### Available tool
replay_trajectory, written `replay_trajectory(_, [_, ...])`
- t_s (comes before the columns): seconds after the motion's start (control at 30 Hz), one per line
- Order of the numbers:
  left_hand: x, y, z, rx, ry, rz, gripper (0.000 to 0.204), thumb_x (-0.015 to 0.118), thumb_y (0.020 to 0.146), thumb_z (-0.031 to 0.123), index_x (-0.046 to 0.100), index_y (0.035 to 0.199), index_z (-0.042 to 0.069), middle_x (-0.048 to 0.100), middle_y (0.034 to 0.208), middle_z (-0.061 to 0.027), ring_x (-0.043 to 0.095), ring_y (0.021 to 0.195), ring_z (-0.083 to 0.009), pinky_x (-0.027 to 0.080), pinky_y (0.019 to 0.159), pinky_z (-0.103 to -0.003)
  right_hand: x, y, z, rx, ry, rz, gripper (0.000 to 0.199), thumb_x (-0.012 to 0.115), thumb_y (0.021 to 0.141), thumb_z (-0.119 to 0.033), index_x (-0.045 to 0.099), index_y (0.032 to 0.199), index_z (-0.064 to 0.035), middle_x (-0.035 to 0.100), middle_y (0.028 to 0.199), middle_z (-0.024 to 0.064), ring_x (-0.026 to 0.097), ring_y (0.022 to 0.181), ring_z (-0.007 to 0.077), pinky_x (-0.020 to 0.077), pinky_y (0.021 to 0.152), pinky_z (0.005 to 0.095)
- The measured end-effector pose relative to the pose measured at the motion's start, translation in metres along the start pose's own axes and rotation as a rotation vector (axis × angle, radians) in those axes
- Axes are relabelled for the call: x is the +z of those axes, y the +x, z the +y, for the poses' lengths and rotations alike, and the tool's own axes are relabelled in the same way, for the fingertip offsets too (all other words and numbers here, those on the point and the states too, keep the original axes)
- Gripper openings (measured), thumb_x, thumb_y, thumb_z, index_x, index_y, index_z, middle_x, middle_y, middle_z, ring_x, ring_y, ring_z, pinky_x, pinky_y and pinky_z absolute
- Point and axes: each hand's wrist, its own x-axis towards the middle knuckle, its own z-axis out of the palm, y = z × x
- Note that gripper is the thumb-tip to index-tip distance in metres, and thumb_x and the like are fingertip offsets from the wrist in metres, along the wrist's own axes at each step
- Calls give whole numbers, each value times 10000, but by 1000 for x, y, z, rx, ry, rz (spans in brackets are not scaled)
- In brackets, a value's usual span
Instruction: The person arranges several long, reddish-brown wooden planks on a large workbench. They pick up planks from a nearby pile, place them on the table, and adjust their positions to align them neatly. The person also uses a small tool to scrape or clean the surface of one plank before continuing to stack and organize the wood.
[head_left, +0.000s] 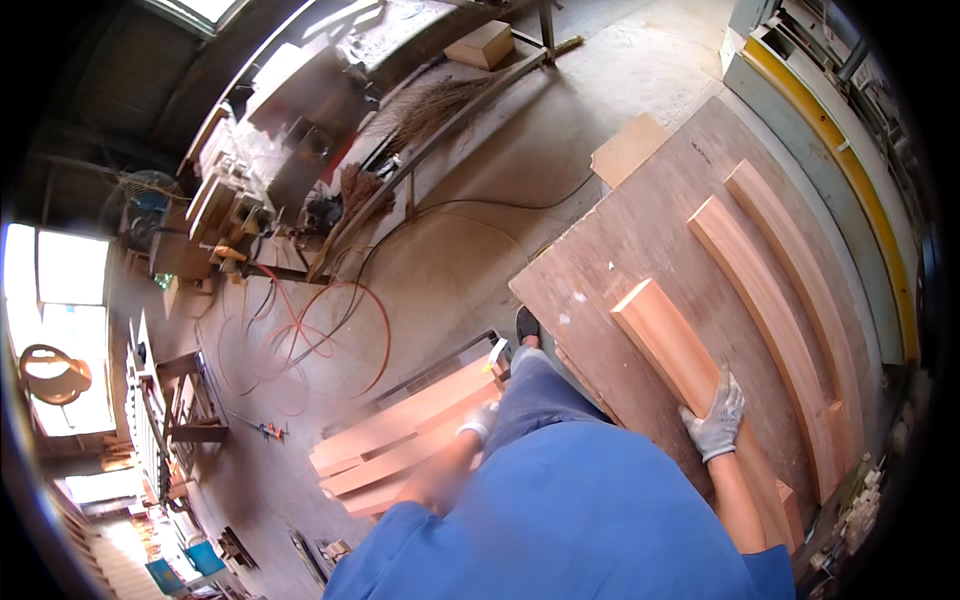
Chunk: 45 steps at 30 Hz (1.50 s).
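Note:
My right hand [718,412], in a pale work glove, spans a reddish wooden board [668,335] on the plywood-topped table [590,265]. Its thumb is at the board's left side and its fingers reach over the right, gripping it across its width. My left hand [482,420], also gloved, is low on my left by a stack of similar boards [410,425]. Its fingers are blurred and partly hidden by my body, so its hold does not show. Two curved wooden pieces, one nearer [765,320] and one farther right [800,260], lie on the table.
A green-grey machine with a yellow edge [845,150] borders the table on the right. Red and dark hoses [385,340] coil on the concrete floor at left. A cluttered workbench [300,170] stands beyond. A flat light panel [628,150] sits by the table's far corner.

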Motion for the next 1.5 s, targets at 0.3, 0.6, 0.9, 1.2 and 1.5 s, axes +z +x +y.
replay_trajectory(0.3, [-170,32,-27,-167,-516,67,475,662,1034,424,772,1301,47,811,1101,-134,754,972,-240,567,920,-414,18,72,-83,179,-67,-51,1395,974,611,-445,212,1693,-7,442,1573,270,409,1474,443,305,1260,584])
replay_trajectory(0.6, [-217,20,-1,-173,-540,135,487,645,1060,425,766,1323,33,792,1262,-174,739,1173,-293,536,1052,-388,33,124,-130,87,33,0,1313,947,634,-458,271,1666,-9,478,1550,261,455,1441,435,350,1230,574])
replay_trajectory(0.9, [-234,1,-34,-195,-584,165,536,599,1086,473,751,1350,31,780,1296,-184,724,1214,-278,524,1061,-376,30,127,-134,104,56,18,1273,943,633,-405,298,1657,-8,495,1522,275,472,1418,455,356,1222,580])
replay_trajectory(1.2, [-326,85,-179,-213,-479,602,441,569,1104,442,739,978,56,748,838,-113,696,752,-263,560,756,-430,36,127,-138,159,0,6,1317,975,589,-358,295,1665,-21,449,1585,262,407,1501,444,293,1289,564])
replay_trajectory(1.5, [-731,89,-342,62,-1490,1252,516,607,1063,643,632,965,137,629,791,-6,603,652,-165,488,598,-322,66,130,-194,526,-349,-4,1372,963,672,-369,159,1724,-9,258,1765,231,250,1630,429,209,1350,529])
